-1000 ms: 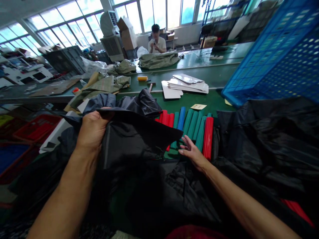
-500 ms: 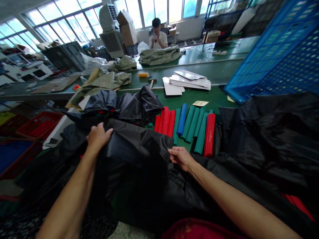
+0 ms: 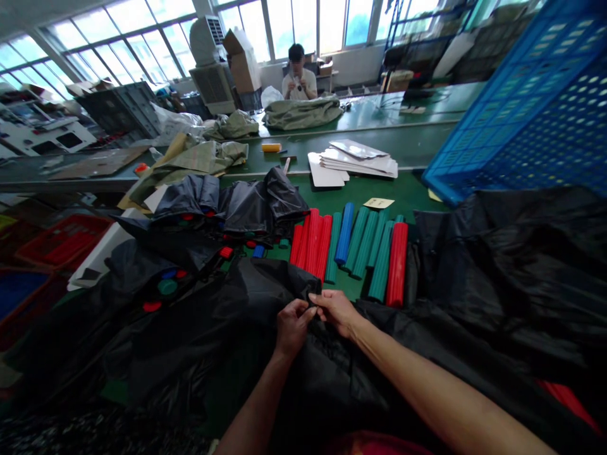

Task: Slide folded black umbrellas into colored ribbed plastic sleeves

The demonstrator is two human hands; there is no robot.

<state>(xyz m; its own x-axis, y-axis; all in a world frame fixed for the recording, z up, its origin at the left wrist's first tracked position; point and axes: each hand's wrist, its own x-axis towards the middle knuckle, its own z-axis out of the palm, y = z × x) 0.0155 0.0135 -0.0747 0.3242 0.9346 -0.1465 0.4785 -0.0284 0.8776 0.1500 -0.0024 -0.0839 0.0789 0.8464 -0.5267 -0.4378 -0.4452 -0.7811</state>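
Black fabric [image 3: 199,335] on a green tabletop [image 3: 360,189]
Red, teal and blue tubes [image 3: 365,237] lie side by side; a blue crate [image 3: 535,120] shows a pattern of round holes at the right edge; white cards [image 3: 327,172] and olive sacks [image 3: 302,112] lie beyond.

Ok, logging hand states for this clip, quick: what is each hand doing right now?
Left hand: closed, pinching the black fabric.
Right hand: closed, pinching the black fabric too.

Tubes [image 3: 365,249] on the workbench [image 3: 403,189], card sheets [image 3: 358,161] behind them, crate [image 3: 521,120] to the right, fabric [image 3: 199,341] in front
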